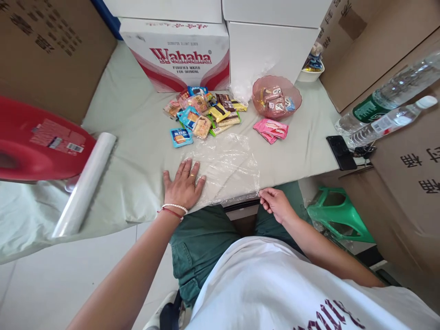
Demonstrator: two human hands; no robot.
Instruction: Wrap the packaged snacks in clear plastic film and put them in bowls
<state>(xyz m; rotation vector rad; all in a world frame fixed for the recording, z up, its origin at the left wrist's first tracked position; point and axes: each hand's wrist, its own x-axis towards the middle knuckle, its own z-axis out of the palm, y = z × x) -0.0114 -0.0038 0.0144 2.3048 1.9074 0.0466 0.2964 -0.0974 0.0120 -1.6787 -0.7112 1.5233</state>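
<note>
A clear sheet of plastic wrap lies spread on the pale green table cover at the near edge. My left hand rests flat on the sheet's left side, fingers spread, a ring on one finger. My right hand pinches the sheet's near right corner at the table edge. Beyond the sheet lies a heap of small snack packets, with pink packets to the right.
A roll of plastic wrap lies at the left beside a red tub. A pink bowl holds snacks. Boxes stand behind. A phone, water bottles and a green stool are at the right.
</note>
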